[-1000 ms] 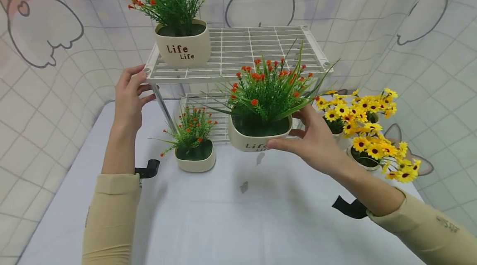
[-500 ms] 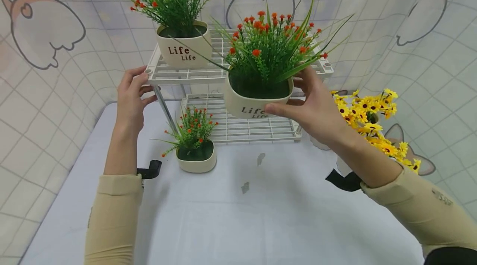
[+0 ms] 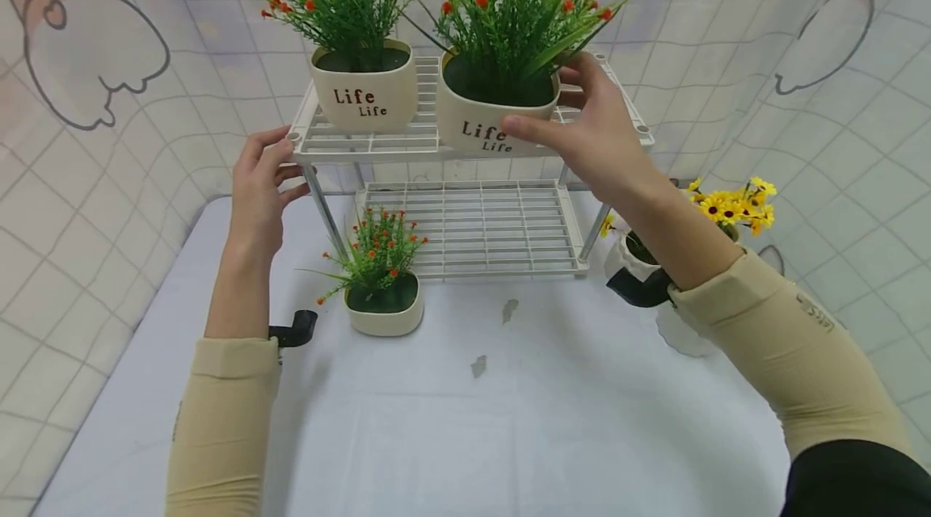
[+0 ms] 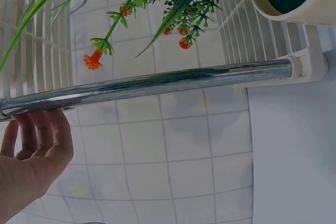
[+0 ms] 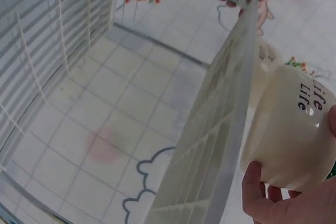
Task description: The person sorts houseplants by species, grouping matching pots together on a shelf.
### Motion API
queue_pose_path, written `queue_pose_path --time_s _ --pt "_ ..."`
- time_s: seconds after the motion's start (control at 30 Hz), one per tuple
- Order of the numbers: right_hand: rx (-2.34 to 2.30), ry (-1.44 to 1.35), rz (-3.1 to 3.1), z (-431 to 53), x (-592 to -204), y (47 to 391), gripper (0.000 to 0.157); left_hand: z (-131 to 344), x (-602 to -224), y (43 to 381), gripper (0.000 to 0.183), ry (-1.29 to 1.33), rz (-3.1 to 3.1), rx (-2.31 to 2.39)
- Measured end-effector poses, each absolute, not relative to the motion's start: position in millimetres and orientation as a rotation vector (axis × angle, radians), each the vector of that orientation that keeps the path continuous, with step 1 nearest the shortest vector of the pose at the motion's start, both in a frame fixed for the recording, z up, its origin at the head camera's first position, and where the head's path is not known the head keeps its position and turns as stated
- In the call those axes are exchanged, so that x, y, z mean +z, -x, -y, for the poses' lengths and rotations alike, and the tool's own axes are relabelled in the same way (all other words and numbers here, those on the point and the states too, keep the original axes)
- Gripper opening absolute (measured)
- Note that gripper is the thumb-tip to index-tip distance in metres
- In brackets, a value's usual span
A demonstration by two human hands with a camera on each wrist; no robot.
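My right hand grips a cream flowerpot of red artificial flowers, lettered "Life Life", thumb on its front and fingers round its right side. The pot stands at the front edge of the white wire shelf's top tier; I cannot tell whether its base touches the wires. To its left on the same tier sits a matching flowerpot. My left hand holds the shelf's front left corner, its bent fingers against the rack by the metal post. A smaller red-flowered pot sits on the table below.
Pots of yellow flowers stand on the table at the right, partly hidden behind my right forearm. The lower wire tier lies behind the small pot. A tile-patterned curtain hangs round the back and sides.
My right hand has raised the flowerpot from in front of the shelf up to the top tier, beside the other pot. My left hand has stayed at the corner.
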State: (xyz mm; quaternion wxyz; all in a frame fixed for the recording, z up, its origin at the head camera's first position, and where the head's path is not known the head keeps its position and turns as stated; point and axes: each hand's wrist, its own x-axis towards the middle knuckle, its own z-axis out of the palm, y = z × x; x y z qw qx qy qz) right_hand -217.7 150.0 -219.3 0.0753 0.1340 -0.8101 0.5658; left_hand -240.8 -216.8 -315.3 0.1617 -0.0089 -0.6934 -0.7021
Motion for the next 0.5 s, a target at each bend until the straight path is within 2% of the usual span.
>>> queue_pose_path --time_s 0.5 --pt "1.868 -0.301 2.486 -139 -215 278 0.086 218 -313 240 0.040 0.028 2.052 -1.971"
